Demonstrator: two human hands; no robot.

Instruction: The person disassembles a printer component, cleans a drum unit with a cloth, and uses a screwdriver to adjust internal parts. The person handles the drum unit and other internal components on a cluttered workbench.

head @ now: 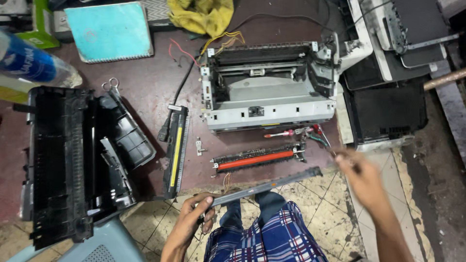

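Note:
My left hand (194,216) grips one end of a long grey metal bar (272,185), which stretches up to the right over the table's front edge. My right hand (361,175) is blurred at the right, near the bar's far end; a thin dark tool seems to be in its fingers, but I cannot tell for sure. Just beyond the bar lies a fuser unit with an orange-red roller (257,158). Behind it stands an opened grey printer chassis (269,90).
A black printer cover (73,160) lies at the left edge. A black strip with a yellow stripe (177,148), a red-handled screwdriver (281,134), scissors (112,87), a teal notebook (109,30), a yellow cloth (201,17) and more printers (388,68) surround the maroon table (145,82).

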